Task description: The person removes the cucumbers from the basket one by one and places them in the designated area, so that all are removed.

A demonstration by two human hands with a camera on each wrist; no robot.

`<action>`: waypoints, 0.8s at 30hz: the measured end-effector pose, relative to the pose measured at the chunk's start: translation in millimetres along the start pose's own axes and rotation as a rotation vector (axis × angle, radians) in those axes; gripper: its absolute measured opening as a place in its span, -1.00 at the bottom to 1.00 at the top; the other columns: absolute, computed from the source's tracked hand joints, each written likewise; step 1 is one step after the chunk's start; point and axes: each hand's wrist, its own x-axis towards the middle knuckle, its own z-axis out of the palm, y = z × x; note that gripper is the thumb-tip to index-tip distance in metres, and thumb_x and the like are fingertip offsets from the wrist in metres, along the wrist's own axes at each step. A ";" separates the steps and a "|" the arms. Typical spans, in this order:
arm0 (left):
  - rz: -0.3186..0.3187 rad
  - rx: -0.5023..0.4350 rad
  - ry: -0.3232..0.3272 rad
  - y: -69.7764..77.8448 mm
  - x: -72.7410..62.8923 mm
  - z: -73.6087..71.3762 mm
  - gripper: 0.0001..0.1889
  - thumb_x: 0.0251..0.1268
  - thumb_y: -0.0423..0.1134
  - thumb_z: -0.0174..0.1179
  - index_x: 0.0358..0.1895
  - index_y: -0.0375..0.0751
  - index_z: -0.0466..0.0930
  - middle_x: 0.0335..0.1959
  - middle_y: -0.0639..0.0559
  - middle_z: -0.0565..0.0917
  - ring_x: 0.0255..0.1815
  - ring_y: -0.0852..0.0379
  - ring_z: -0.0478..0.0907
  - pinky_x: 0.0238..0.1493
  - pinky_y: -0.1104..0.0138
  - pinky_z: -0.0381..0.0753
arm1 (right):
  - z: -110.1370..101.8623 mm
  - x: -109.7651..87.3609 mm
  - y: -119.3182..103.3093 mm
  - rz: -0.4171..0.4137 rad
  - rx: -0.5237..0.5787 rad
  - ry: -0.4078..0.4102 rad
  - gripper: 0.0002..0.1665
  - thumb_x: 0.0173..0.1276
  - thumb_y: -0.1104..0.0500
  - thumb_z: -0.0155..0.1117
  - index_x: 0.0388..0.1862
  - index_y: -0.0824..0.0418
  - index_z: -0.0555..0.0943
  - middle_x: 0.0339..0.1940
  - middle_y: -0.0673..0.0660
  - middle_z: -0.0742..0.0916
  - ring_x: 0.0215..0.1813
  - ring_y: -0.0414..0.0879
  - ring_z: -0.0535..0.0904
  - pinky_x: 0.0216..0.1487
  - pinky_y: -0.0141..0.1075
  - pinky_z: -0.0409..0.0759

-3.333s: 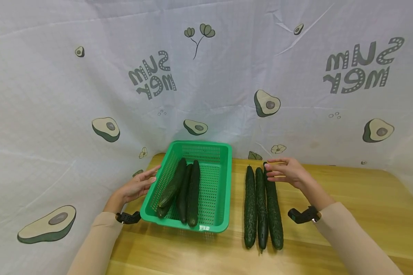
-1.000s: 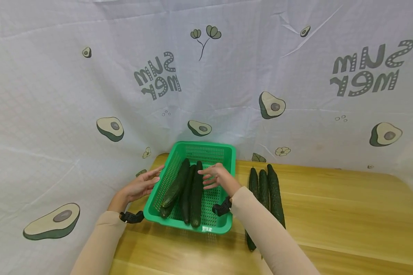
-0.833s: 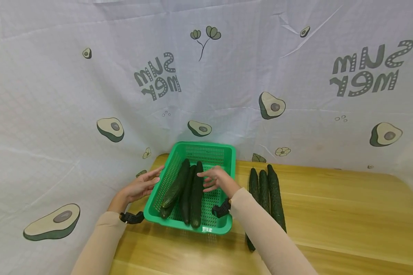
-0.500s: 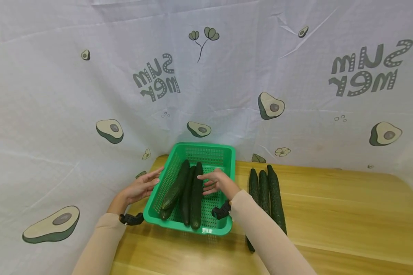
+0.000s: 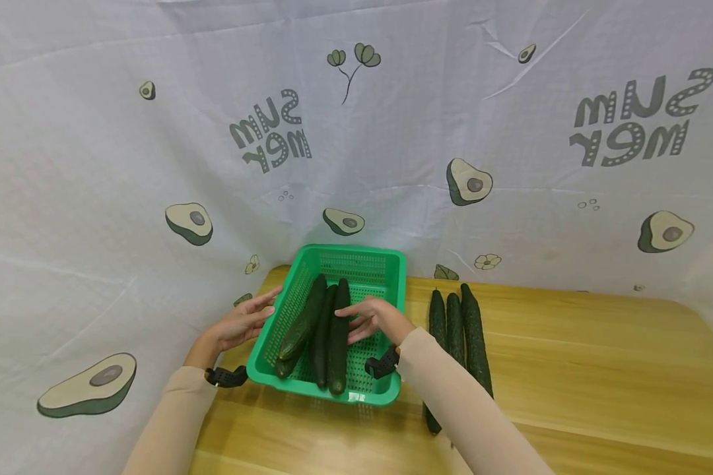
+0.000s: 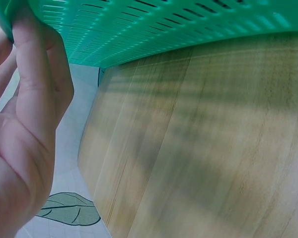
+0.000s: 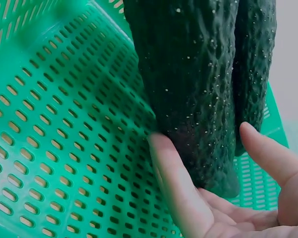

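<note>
In the head view, a green plastic basket [image 5: 255, 379] holds several dark green cucumbers. My right hand [image 5: 375, 318] reaches into it at the rightmost cucumber [image 5: 339, 359]. The right wrist view shows this bumpy cucumber [image 7: 188, 89] between the thumb and fingers [image 7: 171, 168], near its end. The thumb tip lies close to the neighbouring cucumber [image 7: 256, 64]. My left hand [image 5: 240, 324] stays at the basket's left side, fingers extended against it. In the left wrist view, fingertips touch the rim at the upper left, partly out of frame.
Three cucumbers [image 5: 475, 330] lie side by side on the wooden table [image 5: 582, 369], right of the basket; my right forearm covers their lower parts. A white cloth [image 5: 392, 132] printed with avocados hangs behind and left of the table.
My right hand has come from the cucumbers on the table into the basket, then lowered onto the rightmost cucumber there. The left hand has stayed at the basket's side.
</note>
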 end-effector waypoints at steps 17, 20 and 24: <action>-0.010 0.013 0.010 -1.8 -0.5 0.5 -0.37 0.68 -0.33 -0.19 0.65 0.02 -0.19 0.62 -0.17 -0.33 0.23 0.14 0.51 0.03 0.24 0.63 | 3.6 0.9 6.7 -0.063 -0.076 -0.044 0.08 0.42 0.33 0.31 0.62 0.37 -0.22 0.40 0.62 0.29 0.26 0.45 0.45 0.10 0.02 0.61; -0.008 0.015 0.012 -2.0 -0.4 0.7 -0.37 0.68 -0.32 -0.19 0.65 0.01 -0.19 0.62 -0.17 -0.32 0.24 0.14 0.51 0.04 0.24 0.63 | 3.3 1.4 7.4 -0.074 -0.087 -0.039 0.04 0.42 0.32 0.30 0.61 0.40 -0.17 0.39 0.62 0.32 0.25 0.44 0.47 0.08 0.01 0.62; -0.005 0.019 0.013 -1.8 -0.2 0.7 -0.37 0.68 -0.32 -0.19 0.65 0.01 -0.19 0.62 -0.17 -0.32 0.24 0.17 0.50 0.04 0.24 0.63 | 2.5 1.4 6.8 -0.089 -0.114 -0.030 0.01 0.41 0.30 0.32 0.59 0.44 -0.10 0.35 0.62 0.36 0.19 0.42 0.52 0.02 -0.01 0.65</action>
